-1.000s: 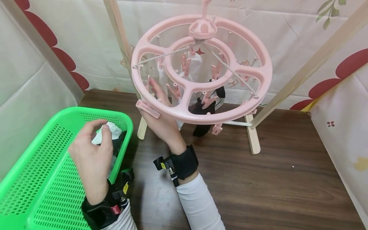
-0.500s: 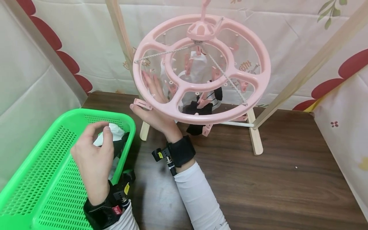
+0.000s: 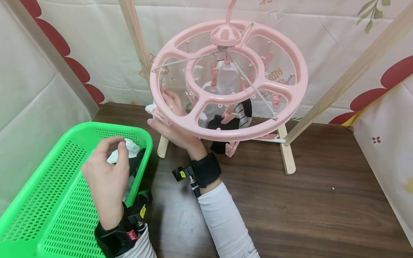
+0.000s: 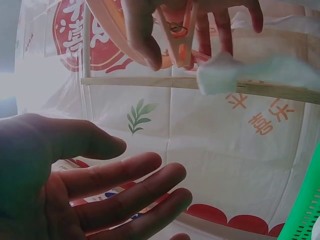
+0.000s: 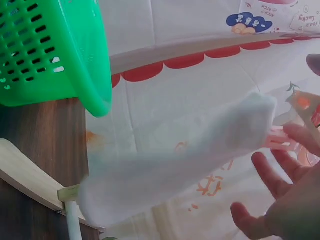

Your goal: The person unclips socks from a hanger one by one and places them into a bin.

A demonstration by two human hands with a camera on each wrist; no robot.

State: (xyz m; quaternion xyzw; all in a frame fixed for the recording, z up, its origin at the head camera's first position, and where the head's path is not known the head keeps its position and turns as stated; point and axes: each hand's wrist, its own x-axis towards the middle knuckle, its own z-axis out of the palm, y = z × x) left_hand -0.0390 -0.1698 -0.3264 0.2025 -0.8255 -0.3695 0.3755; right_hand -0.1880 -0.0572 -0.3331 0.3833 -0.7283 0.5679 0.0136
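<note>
A round pink clip hanger (image 3: 229, 135) hangs in the middle of the head view. My right hand (image 3: 177, 135) is at its left side, fingers extended under and behind the ring, thumb near a pink clip (image 3: 160, 116). From a clip there hangs a white sock (image 5: 185, 165), stretched long in the right wrist view, with my fingers close to its clipped end. My left hand (image 3: 108, 179) hovers at the green basket (image 3: 146, 143), fingers loosely bent and holding nothing; its bare palm (image 4: 60, 205) shows in the left wrist view.
White cloth (image 3: 130, 148) and dark cloth (image 3: 137, 161) lie in the basket. Black socks (image 3: 226, 123) and other white pieces (image 3: 227, 77) hang from the hanger. Wooden stand legs (image 3: 285, 154) stand on the brown table (image 3: 290, 215), with printed curtain around.
The hanger has turned slightly, its front clips shifting left. A white sock tip now shows beyond the ring's left edge. My right fingers spread, then relaxed; my left hand stays almost still.
</note>
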